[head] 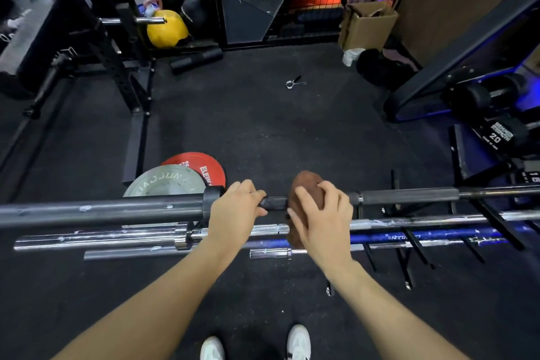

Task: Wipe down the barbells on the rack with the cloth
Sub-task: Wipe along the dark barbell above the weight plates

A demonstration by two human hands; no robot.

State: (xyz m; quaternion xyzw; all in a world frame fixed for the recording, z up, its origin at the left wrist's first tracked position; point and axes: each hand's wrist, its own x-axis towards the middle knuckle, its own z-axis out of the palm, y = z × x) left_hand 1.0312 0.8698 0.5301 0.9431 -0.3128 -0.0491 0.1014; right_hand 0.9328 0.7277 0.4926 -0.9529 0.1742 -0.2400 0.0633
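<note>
So this is mid-wipe on the top barbell (409,196), the dark one sitting highest on the rack (409,257). Left hand (233,207) has its fingers curled over the shaft right next to the collar, basically pinning the bar so it won't roll. Right hand (321,213) has the brown cloth (304,184) draped over the shaft, fingers spread and wrapped around the cloth and bar together, thumb down the near side. The two hands sit near each other, with a short bare bit of shaft between them.

My read: only this small stretch near the collar is being covered, so the whole run out toward 3 o'clock is probably left to do. Next move calls for sliding the cloth that way with a firm squeeze, maybe twisting to catch the underside.

Below and closer to the person are a chrome barbell (117,238) and a blue barbell (423,235), both with white smudges, so those look unwiped. Red plate (201,168) and grey plate (166,183) sit at about 10 o'clock from the hands.
</note>
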